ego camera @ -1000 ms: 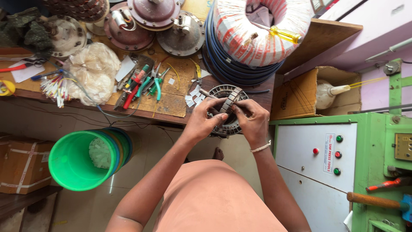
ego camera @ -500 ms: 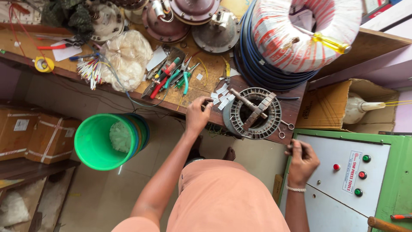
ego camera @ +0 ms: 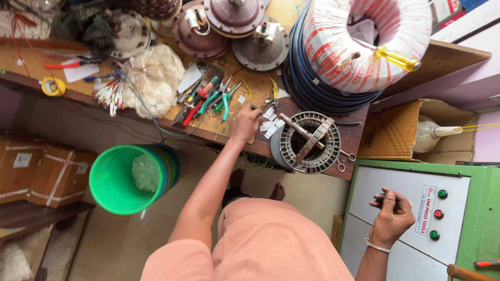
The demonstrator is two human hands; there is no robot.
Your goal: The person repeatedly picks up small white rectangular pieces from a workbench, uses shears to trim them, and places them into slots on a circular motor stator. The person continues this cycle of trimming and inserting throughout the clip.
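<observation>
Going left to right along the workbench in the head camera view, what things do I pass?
Yellow tape roll → bunch of coloured wire ends → crumpled plastic bag → pliers and cutters → left hand → ring-shaped slotted motor core

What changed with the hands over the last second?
Both hands let go of the round slotted metal stator core. The left hand moved left to the white paper strips; the right hand dropped to the green machine's white panel, closed. The core stayed put.
</observation>
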